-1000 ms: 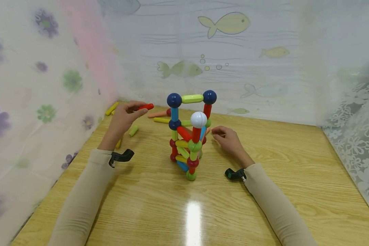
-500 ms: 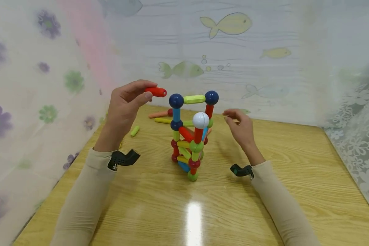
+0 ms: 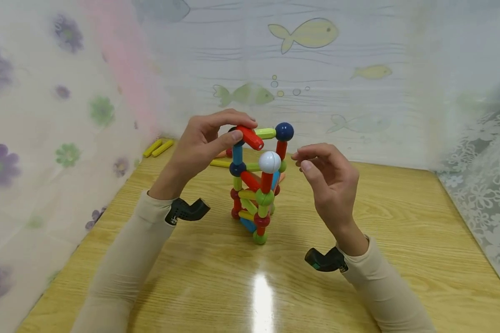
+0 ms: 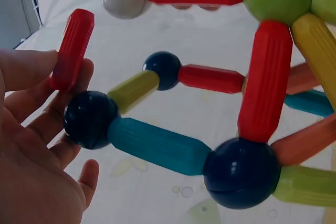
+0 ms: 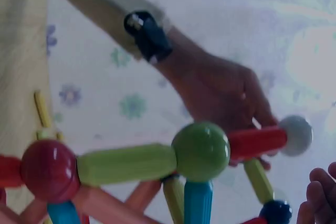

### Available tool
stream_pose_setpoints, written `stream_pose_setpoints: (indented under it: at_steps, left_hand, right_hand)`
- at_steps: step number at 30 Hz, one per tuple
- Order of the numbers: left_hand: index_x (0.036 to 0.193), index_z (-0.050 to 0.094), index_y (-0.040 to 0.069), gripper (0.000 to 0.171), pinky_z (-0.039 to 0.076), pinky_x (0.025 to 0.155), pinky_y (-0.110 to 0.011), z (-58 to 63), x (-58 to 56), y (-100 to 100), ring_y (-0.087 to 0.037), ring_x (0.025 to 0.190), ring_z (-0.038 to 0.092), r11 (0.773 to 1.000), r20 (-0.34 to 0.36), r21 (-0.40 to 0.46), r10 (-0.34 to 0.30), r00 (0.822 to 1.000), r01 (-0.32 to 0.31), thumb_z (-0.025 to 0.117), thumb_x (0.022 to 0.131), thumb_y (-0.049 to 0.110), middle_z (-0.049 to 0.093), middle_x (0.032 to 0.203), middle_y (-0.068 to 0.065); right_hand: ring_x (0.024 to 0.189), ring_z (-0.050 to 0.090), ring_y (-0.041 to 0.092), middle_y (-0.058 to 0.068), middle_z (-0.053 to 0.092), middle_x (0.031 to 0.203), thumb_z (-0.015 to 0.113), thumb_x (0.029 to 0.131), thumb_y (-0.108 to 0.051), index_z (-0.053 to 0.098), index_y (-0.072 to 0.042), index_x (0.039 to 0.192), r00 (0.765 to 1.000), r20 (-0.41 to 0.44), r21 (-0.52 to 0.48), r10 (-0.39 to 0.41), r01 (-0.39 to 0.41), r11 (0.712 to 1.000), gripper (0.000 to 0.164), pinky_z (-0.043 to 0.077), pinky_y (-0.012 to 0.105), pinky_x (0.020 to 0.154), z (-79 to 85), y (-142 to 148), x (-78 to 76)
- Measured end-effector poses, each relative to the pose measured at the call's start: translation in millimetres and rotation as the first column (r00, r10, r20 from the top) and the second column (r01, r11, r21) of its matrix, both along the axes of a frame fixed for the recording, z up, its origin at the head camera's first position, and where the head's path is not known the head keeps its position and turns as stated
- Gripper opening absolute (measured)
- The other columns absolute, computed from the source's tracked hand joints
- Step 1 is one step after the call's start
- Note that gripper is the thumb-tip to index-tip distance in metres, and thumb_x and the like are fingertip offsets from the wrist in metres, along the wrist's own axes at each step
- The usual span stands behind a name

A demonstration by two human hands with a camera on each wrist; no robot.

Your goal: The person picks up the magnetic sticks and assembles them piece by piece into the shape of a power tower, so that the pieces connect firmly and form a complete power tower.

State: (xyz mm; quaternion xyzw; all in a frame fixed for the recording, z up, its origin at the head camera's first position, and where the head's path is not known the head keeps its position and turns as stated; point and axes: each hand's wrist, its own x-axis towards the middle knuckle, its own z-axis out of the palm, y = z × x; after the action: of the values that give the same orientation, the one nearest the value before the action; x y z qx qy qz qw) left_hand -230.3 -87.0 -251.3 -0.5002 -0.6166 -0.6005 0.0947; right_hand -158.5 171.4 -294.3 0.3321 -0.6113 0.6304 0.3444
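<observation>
A tower of coloured magnetic sticks and balls (image 3: 261, 220) stands upright on the table. My left hand (image 3: 193, 148) pinches a short red magnetic stick (image 3: 251, 138) between thumb and fingers. That stick is right at the dark blue ball (image 4: 92, 120) on the tower's upper left corner, its free end angled toward the white ball (image 3: 269, 162) at the front. A green stick (image 3: 265, 133) joins that corner to another dark blue ball (image 3: 284, 132). To the tower's right, my right hand (image 3: 335, 189) is raised with loosely bent fingers, holding nothing.
Two yellow sticks (image 3: 162, 148) lie at the table's back left corner. Another yellow stick (image 3: 220, 163) lies behind the tower. Patterned curtains (image 3: 358, 92) close off the table's back and sides. Each wrist wears a black camera (image 3: 189, 210).
My left hand has lifted the red stick from the back left and carried it right to the tower's upper corner. My right hand has risen from the table beside the tower.
</observation>
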Motion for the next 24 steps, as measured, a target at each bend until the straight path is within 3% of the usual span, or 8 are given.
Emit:
stream_pose_setpoints:
  at_steps: [5, 9, 13, 24]
  left_hand:
    - [0.119, 0.072, -0.006, 0.030, 0.053, 0.085, -0.037, -1.9, -6.2, 1, -0.040, 0.125, 0.052, 0.999, -0.020, -0.022, -0.043, 0.999, 0.042, 0.065, 0.105, 0.019, 0.067, 0.122, -0.019]
    - [0.119, 0.072, -0.006, 0.034, 0.055, 0.088, -0.040, -2.1, -7.9, 1, -0.039, 0.124, 0.052, 0.997, -0.056, -0.057, -0.055, 0.997, 0.052, 0.066, 0.105, 0.024, 0.067, 0.123, -0.016]
    - [0.119, 0.073, -0.006, 0.037, 0.044, 0.105, -0.050, -3.8, -10.7, 1, -0.039, 0.123, 0.054, 0.996, -0.086, -0.071, -0.066, 0.994, 0.060, 0.068, 0.104, 0.027, 0.069, 0.120, -0.016]
    - [0.115, 0.073, -0.007, 0.035, 0.041, 0.107, -0.054, -6.9, -13.4, 0, -0.040, 0.122, 0.053, 0.994, -0.141, -0.075, -0.095, 0.985, 0.085, 0.068, 0.104, 0.026, 0.067, 0.120, -0.018]
  right_hand:
    - [0.091, 0.064, 0.033, 0.021, 0.069, 0.103, 0.061, 0.096, -0.003, 0.066, 0.015, 0.109, 0.998, 0.011, 0.041, 0.062, -0.063, 0.997, 0.023, 0.055, 0.037, 0.083, 0.9, -9, 8.0]
    - [0.095, 0.065, 0.032, 0.020, 0.069, 0.108, 0.064, 0.094, -0.001, 0.066, 0.013, 0.114, 0.996, 0.040, 0.095, 0.076, -0.079, 0.992, 0.025, 0.054, 0.036, 0.082, -0.3, -11, 9.8]
    - [0.098, 0.064, 0.030, 0.019, 0.068, 0.113, 0.068, 0.091, 0.000, 0.066, 0.011, 0.119, 0.996, 0.064, 0.141, 0.068, -0.077, 0.987, 0.030, 0.053, 0.036, 0.081, -1.3, -12, 11.4]
    - [0.098, 0.064, 0.028, 0.018, 0.068, 0.116, 0.072, 0.093, -0.001, 0.064, 0.010, 0.124, 0.994, 0.084, 0.177, 0.070, -0.084, 0.981, 0.034, 0.055, 0.035, 0.082, -1.0, -14, 12.5]
